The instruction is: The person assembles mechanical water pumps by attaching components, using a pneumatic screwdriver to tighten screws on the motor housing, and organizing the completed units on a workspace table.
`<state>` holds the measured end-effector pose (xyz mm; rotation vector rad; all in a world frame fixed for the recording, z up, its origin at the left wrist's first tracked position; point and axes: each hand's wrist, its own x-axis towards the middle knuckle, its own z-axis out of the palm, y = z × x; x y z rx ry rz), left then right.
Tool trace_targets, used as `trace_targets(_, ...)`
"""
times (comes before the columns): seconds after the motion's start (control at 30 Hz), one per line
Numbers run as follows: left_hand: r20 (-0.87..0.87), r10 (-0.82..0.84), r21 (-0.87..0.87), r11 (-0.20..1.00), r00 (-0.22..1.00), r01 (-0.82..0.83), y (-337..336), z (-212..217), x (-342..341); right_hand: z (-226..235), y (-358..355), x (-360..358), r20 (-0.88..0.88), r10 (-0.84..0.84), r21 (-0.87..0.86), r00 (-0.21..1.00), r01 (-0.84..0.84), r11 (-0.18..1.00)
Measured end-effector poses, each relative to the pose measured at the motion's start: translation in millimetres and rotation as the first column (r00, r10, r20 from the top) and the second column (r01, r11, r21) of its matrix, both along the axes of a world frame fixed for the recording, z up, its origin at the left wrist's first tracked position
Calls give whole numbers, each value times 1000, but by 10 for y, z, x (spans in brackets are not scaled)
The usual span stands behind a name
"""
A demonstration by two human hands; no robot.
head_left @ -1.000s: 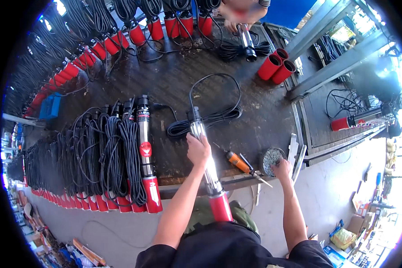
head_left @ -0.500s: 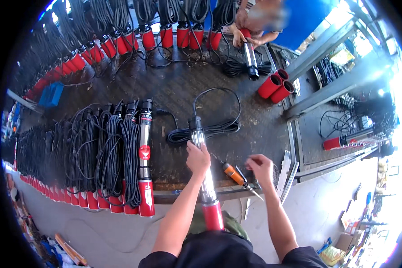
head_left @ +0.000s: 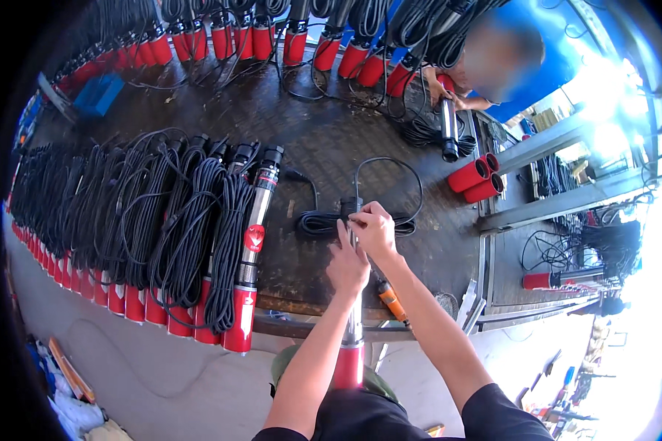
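A submersible pump (head_left: 354, 323) with a steel body and red end cap lies in front of me, the red end toward my lap and the black top on the bench. My left hand (head_left: 348, 268) is closed around its upper body, fingers near the top. Fingers pinched, my right hand (head_left: 375, 229) touches the pump just below the black top; whatever is in the pinch is too small to make out. A coil of black cable (head_left: 320, 223) lies behind the pump's top. Partly under my right forearm is an orange power screwdriver (head_left: 393, 300).
Left of me stands a dense row of finished-looking pumps (head_left: 256, 235) with coiled cables; more red-ended pumps (head_left: 294, 48) line the far edge. Red cups (head_left: 484, 189) sit at right by a metal frame (head_left: 537, 209). Across the bench, a co-worker's hands (head_left: 443, 88) hold another pump.
My right hand has moved left from beside the screwdriver to the pump's upper end. The left hand still holds the pump. The view has shifted.
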<state>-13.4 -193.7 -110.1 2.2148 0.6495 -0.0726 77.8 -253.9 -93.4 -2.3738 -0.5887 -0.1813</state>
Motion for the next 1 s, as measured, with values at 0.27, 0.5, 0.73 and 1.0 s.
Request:
trace_targets(0.27,1,-9,4,1000,1000,9,18,-28,3,63,18,-32,-94,-18,-51,995,13,999)
trace_targets(0.5,-36,-52,6,999,998,52,36,9,3,38,-42,-59,10,48,13,999,-48,999)
trace_targets(0.73,-15,-41,28,999,999,41,0,14,-4,168,-24,80,-59,143,-157,988,-151,976)
trace_targets(1.0,73,6,6,1000,997,-6,1,-36,-10,-210,-227,-99,-342,-67,336,937,189,923)
